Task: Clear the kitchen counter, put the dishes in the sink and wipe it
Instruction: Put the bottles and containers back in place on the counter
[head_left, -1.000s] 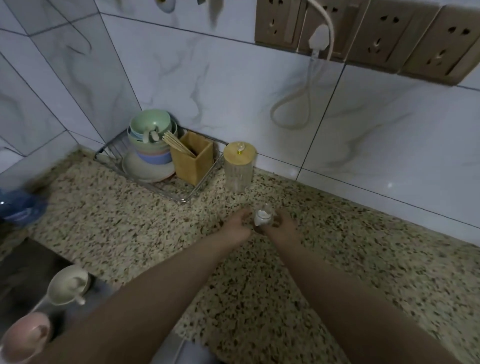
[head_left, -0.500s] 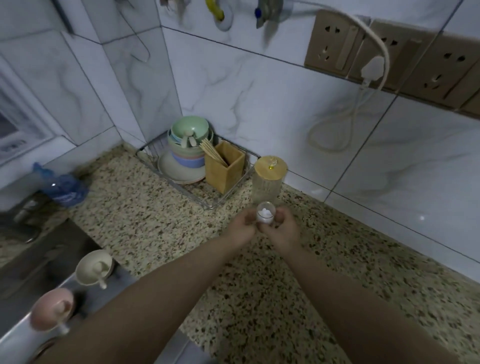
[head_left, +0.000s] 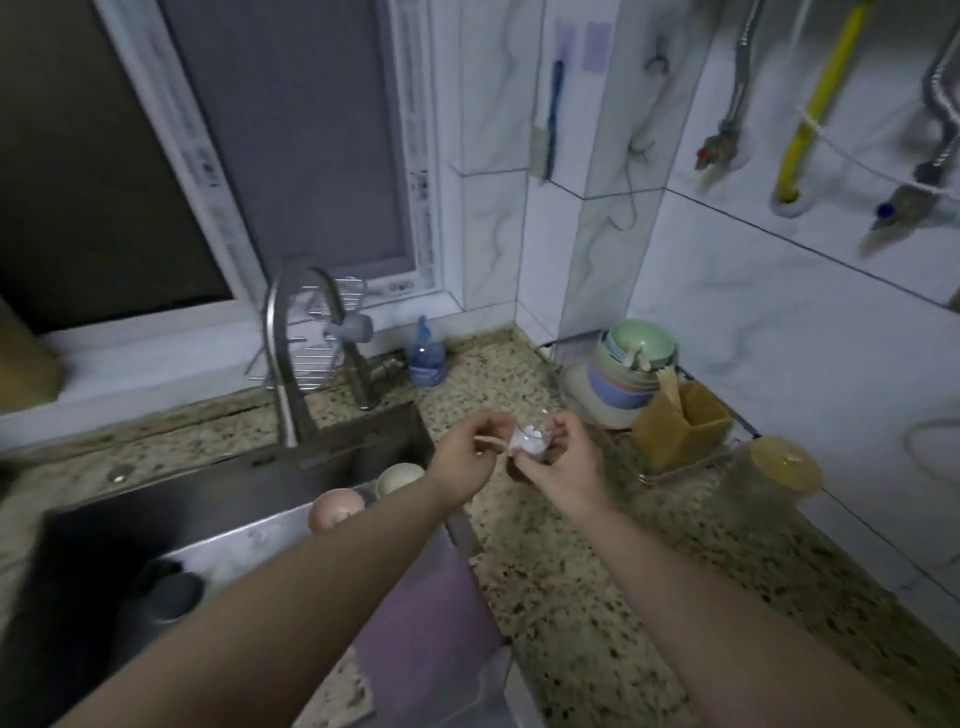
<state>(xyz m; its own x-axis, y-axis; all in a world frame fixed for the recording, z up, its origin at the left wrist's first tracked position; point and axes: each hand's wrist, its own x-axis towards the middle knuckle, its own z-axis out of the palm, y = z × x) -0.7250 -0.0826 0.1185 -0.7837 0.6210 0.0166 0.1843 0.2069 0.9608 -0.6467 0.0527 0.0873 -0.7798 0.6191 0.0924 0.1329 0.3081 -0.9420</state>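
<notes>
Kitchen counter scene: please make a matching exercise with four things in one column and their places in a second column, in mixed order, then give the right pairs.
Things:
1. small clear cup
2. pink bowl
3. stack of pastel bowls
4. blue bottle

Places:
A. on the counter behind the sink, beside the faucet
B. held in the right hand, above the counter
C. in the wire rack at the wall corner
D. inside the sink, next to a cream bowl

Pairs: 1-B, 2-D, 3-C, 4-A
</notes>
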